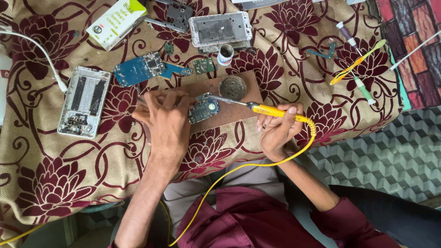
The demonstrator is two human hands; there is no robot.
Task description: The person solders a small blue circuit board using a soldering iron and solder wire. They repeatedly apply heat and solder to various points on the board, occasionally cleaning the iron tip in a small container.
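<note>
My right hand (277,131) grips a yellow-handled soldering iron (271,110); its metal tip reaches left onto a small blue circuit board (203,110). That board lies on a brown wooden slab (220,115). My left hand (165,120) rests on the slab's left end, fingers closed on a thin metal tool, likely tweezers (186,99), pressed to the board's upper edge. The iron's yellow cord (257,164) loops down over my lap.
On the floral cloth (55,174) lie a round flux tin (232,87), a small pot (225,54), a larger blue board (140,69), two opened phone frames (84,101) (221,28), a white box (116,22), and screwdrivers and yellow tweezers (356,64) at right.
</note>
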